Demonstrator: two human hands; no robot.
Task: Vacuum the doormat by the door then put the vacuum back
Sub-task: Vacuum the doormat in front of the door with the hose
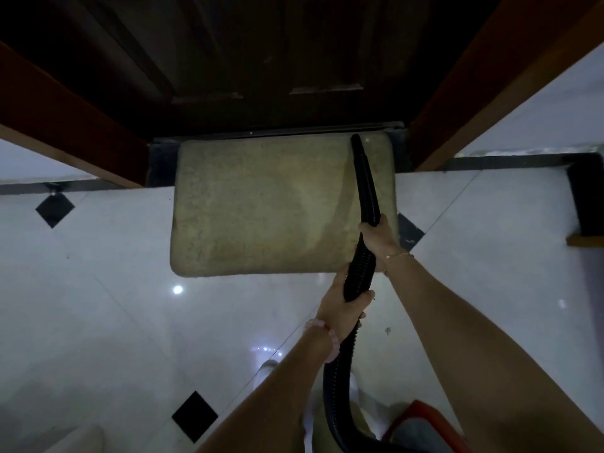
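Note:
A beige doormat [261, 204] lies on the floor against the foot of a dark wooden door [248, 53]. A black ribbed vacuum hose [367, 184] runs from the bottom of the view up across the mat's right side, and its nozzle tip rests on the mat's far right corner by the threshold. My right hand [379, 237] grips the hose higher up, over the mat's right edge. My left hand [343, 305] grips it lower down, just past the mat's near edge. A red part of the vacuum body [421, 420] shows at the bottom right.
Glossy white floor tiles [98, 305] with small black diamond insets surround the mat. Brown door frame posts [457, 103] stand on both sides of the doorway. A dark piece of furniture [588, 197] stands at the right edge. A pale shape [78, 439] sits at the bottom left.

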